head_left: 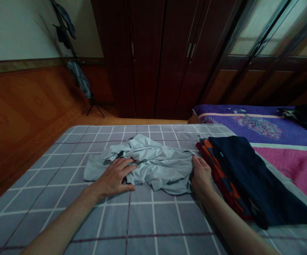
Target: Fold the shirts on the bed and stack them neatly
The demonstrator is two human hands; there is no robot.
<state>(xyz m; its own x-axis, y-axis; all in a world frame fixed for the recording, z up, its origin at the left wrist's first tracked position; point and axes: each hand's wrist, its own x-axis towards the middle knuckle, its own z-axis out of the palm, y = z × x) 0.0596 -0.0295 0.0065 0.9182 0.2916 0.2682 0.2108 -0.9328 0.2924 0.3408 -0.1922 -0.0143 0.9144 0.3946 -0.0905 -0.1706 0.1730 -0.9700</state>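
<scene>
Holds garment (164, 161) lengthwise left-to-right, pinched in right hand (202, 173), under spread left hand (116, 175), beside folded clothes (239, 173), with open bed (60, 184) leftward.

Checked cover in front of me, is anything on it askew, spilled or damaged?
The pale garment looks untidy: bunched and wrinkled between the left hand and right hand, unlike the flatter dark blue garment to the right. No spill or damage shows.

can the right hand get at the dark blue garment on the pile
Probably yes: the right hand is close beside the pile, and nothing covers the dark blue garment. Its grip on the pale garment would likely have to loosen first.
</scene>
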